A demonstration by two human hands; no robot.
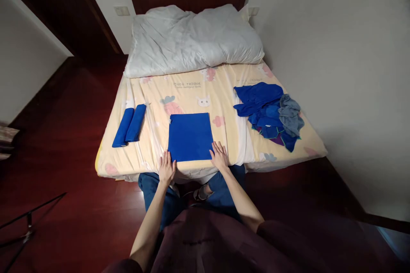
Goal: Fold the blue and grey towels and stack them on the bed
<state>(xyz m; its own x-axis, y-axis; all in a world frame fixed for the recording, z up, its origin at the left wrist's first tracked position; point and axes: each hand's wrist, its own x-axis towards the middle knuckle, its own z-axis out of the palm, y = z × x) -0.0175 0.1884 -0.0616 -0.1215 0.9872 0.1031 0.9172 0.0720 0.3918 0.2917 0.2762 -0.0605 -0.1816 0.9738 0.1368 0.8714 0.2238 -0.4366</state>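
Head view: the blue cloth (190,137) lay flat on the bed (153,94), approx. ctr of the frame, a bit below the middle. It was a solid, vivid royal blue, four-cornered & neat, w/ fairly straight edges, the R one slanting outward toward the bottom. Surface looked smooth, w/ hardly a crease; a small white tag (170,121) showed at its upper-L edge. Couldn't tell no. of layers.

L hand (166,168) rested palm down at the cloth's lower-L corner, fingers straight & close together, thumb out toward the cloth. R hand (219,155) lay at the lower-R edge, fingers extended & slightly apart. Neither was clamped on anything.

At ctr-L of the frame, two blue rolls (136,123) lay side by side, tilted, roughly parallel. At ctr-R was a loose, crumpled heap (262,100), mostly the same blue, w/ a bit of purple at the bottom & a grey-blue piece (290,115) on its R side. Bed's sheet was pale yellow w/ pink & white prints, incl. "Cute rabbit" lettering; a big whitish pillow (195,40) sat across the far end, upper ctr.
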